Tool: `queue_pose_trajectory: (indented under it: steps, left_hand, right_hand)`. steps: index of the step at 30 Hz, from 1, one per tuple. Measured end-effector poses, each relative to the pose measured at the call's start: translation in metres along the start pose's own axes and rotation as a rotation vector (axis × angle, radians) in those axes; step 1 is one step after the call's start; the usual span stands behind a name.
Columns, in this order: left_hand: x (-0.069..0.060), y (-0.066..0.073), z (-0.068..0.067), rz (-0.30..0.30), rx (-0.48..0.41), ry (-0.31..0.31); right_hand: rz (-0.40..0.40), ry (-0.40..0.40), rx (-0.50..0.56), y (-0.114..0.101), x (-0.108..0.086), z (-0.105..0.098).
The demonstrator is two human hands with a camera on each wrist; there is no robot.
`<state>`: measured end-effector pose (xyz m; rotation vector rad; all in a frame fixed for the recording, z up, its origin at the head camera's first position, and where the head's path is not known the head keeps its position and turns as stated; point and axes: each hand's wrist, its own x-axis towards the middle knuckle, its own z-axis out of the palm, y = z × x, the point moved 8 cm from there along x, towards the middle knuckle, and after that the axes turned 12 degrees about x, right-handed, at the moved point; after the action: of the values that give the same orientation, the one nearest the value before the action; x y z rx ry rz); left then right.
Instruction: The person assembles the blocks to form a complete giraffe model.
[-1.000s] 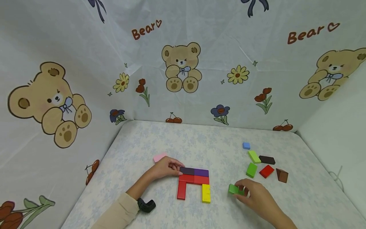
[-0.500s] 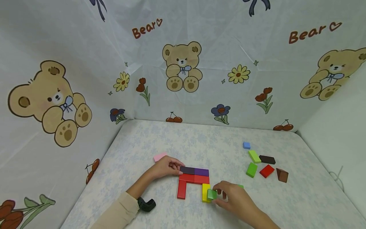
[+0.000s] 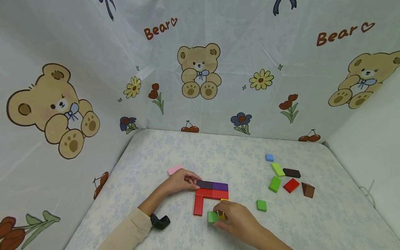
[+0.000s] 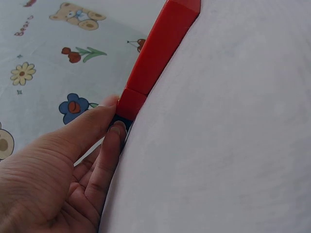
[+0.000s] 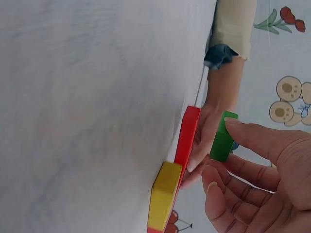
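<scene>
My right hand [image 3: 242, 218] pinches a green block [image 3: 213, 217] between thumb and fingertips. It hangs slightly above the table, left of a yellow block [image 5: 164, 196] that the hand partly covers in the head view. My left hand [image 3: 181, 180] holds the left end of a black block [image 3: 204, 185], its fingertips at the end and corner. Beside the black block lies a purple block [image 3: 220, 186], and two red blocks [image 3: 204, 193] form a row just in front. Another red block [image 3: 198, 205] extends toward me from that row's left end, with the yellow one at the right.
A second green block [image 3: 261, 205] lies right of my right hand. Farther right are several loose blocks: blue [image 3: 269, 157], light green [image 3: 277, 169], black [image 3: 292, 173], red [image 3: 291, 185], and a brown triangular one [image 3: 308, 190]. A pink block [image 3: 174, 169] lies behind my left hand.
My right hand has carried the green block leftward from the right, past the yellow block, uncovering another green block on the table. The left hand has stayed in place.
</scene>
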<state>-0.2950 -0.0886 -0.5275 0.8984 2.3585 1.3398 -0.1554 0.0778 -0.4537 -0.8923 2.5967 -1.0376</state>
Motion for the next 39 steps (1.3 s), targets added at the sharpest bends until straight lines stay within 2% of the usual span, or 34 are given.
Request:
queue_pose_trajectory:
  steps: [9, 16, 23, 29, 35, 39]
  left_hand:
    - [0.000, 0.001, -0.001, -0.006, -0.004, -0.003]
    - [-0.001, 0.001, -0.001, -0.015, 0.001, 0.003]
    - [-0.002, 0.000, 0.001, -0.013, 0.006, -0.011]
    - [-0.002, -0.001, 0.001, -0.007, 0.003, -0.003]
    - [-0.001, -0.001, 0.002, -0.017, 0.004, -0.013]
    - [0.000, -0.002, 0.000, -0.011, 0.010, -0.007]
  right_hand:
    - [-0.009, -0.052, 0.025, -0.006, 0.012, 0.020]
    - [0.015, -0.071, -0.030, -0.007, 0.017, 0.030]
    - [0.087, -0.104, -0.033, -0.003, 0.022, 0.039]
    - [0.112, -0.097, -0.011, 0.000, 0.023, 0.040]
    - [0.163, -0.158, 0.032, 0.002, 0.024, 0.043]
    - [0.116, -0.152, 0.045, 0.000, 0.026, 0.043]
